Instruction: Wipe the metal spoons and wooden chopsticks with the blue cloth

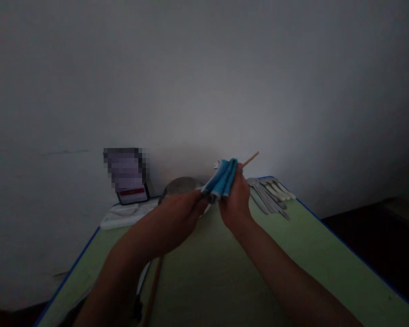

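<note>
A folded blue cloth (pixel 225 177) with a pale edge is held up between my two hands, above the far part of the table. My left hand (pixel 187 206) is closed on the cloth's left end. My right hand (pixel 237 195) is wrapped round its right side, and a thin wooden stick (pixel 251 159) juts up and right past these fingers. The stick's other end is hidden by the cloth and hand, so its kind does not show. Behind my left hand stands a round grey metal vessel (pixel 184 184), partly covered.
Several metal spoons and forks (pixel 267 195), some pale-handled, lie at the right rear of the green table (pixel 218 281). A blurred-out phone or tablet (pixel 133 193) leans on the wall. A white packet (pixel 122 218) lies before it. A long wooden rod (pixel 153 290) and a dark-handled utensil (pixel 138 304) lie under my left arm.
</note>
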A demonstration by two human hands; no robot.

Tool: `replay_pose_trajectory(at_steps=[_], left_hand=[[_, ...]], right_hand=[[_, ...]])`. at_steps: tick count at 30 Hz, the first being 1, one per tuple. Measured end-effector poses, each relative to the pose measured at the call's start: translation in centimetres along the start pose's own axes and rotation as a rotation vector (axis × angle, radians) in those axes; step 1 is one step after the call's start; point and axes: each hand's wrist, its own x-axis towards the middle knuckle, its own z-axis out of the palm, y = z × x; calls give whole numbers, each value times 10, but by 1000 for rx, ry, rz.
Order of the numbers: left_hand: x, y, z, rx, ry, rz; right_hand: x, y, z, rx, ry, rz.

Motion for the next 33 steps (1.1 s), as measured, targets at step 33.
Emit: replay_pose_trajectory(at_steps=[33], left_hand=[[-5,-24,-3,83,-80,-137]], right_hand=[[34,-36,-10,264,-66,386]])
